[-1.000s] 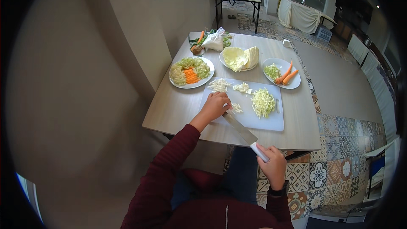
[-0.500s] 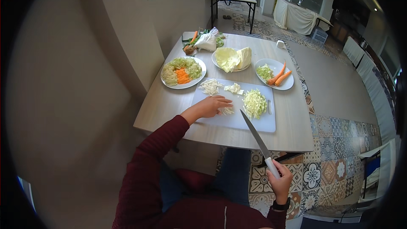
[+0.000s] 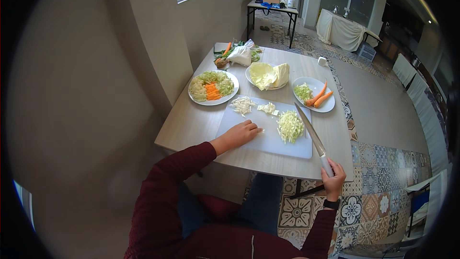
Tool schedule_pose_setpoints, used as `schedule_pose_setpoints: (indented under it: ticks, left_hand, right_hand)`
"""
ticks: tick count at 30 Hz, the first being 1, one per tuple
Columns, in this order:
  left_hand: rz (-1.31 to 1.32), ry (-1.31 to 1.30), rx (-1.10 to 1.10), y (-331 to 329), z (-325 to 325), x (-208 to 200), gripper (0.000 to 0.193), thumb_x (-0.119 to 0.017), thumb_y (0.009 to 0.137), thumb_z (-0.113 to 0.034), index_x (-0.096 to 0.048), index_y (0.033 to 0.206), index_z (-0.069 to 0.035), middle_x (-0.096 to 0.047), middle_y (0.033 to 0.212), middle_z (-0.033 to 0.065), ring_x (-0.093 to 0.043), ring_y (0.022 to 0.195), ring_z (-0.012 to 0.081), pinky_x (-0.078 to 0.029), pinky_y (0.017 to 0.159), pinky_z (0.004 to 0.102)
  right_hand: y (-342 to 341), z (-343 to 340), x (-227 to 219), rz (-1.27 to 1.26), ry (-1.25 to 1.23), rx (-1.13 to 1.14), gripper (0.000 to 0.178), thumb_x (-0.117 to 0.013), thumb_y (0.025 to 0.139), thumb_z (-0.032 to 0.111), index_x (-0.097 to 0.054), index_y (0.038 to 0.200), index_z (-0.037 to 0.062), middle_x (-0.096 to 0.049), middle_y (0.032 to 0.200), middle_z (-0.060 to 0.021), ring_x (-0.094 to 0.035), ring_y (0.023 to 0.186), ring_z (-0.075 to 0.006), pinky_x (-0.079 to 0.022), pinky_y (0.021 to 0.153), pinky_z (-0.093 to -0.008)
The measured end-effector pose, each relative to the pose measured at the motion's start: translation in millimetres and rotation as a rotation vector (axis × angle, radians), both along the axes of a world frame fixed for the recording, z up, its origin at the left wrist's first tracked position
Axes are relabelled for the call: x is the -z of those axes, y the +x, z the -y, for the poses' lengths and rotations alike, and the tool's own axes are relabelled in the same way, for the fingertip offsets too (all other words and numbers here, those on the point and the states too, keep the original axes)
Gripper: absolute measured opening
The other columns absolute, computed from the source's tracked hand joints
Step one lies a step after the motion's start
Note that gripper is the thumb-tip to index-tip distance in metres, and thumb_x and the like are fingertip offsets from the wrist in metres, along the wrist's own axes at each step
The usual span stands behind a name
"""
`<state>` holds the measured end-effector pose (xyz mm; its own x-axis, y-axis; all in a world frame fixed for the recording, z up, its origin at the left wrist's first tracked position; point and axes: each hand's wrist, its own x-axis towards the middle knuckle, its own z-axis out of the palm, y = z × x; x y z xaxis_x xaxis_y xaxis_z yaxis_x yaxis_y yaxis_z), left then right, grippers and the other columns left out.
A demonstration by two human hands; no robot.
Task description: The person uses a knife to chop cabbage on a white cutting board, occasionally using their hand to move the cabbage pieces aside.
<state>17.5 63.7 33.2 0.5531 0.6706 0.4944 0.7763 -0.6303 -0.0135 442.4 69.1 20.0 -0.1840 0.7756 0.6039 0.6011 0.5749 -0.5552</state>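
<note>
My right hand (image 3: 334, 181) grips the pale handle of a kitchen knife (image 3: 312, 133), its blade slanting up and left over the right edge of the white cutting board (image 3: 268, 150). Low over the board's left part, my left hand (image 3: 241, 135) is closed, fingers curled down, with a bit of white vegetable strips (image 3: 261, 130) showing at the fingertips; the palm side is hidden. Farther back on the board are a pile of white strips (image 3: 243, 106) and a few flat white pieces (image 3: 268, 109). A mound of shredded cabbage (image 3: 290, 126) sits on the right.
Behind the board stand a plate of shredded vegetables (image 3: 212, 93) with carrot strips, a plate with cabbage leaves (image 3: 268, 76), and a plate (image 3: 327, 108) holding whole carrots (image 3: 317, 97) and shreds. A plastic bag (image 3: 241, 55) and vegetables lie at the table's far left.
My left hand has curled its fingers, and the strips that lay beneath it are mostly out of sight. The knife has moved right and away from me, beyond the cabbage mound.
</note>
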Motion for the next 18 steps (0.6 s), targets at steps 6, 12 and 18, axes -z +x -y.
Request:
schedule_pose_setpoints:
  ticks: [6, 12, 18]
  left_hand:
    - [-0.129, -0.095, -0.019, -16.9, -15.9, 2.3, 0.037, -0.059, 0.084, -0.006, -0.065, 0.12, 0.001, -0.062, 0.101, 0.0104, -0.06, 0.098, 0.0249, -0.053, 0.085, 0.0329]
    - [-0.127, 0.113, -0.147, -63.0, -42.8, -0.7, 0.03, -0.059, 0.084, -0.009, -0.068, 0.112, -0.004, -0.061, 0.102, 0.0059, -0.06, 0.099, 0.0234, -0.052, 0.086, 0.0349]
    - [0.096, 0.071, -0.288, -67.4, -58.2, -6.0, 0.03, -0.07, 0.083, -0.014, -0.073, 0.113, -0.011, -0.06, 0.103, 0.0047, -0.059, 0.097, 0.0239, -0.05, 0.084, 0.037]
  right_hand:
    - [9.4, -38.5, 31.1, -0.177, 0.004, 0.069, 0.037, -0.079, 0.072, 0.005, -0.072, 0.108, 0.0005, -0.068, 0.085, -0.012, -0.065, 0.074, -0.0239, -0.053, 0.071, -0.0337]
    - [-0.4, -33.3, 28.3, -0.127, 0.02, 0.135, 0.034, -0.081, 0.071, 0.008, -0.072, 0.104, 0.0012, -0.069, 0.085, -0.0126, -0.067, 0.075, -0.0251, -0.054, 0.071, -0.0346]
    - [-4.4, -30.3, 26.5, -0.045, 0.064, 0.182, 0.03, -0.08, 0.072, 0.01, -0.071, 0.1, 0.0026, -0.07, 0.087, -0.0147, -0.069, 0.079, -0.0327, -0.054, 0.071, -0.0391]
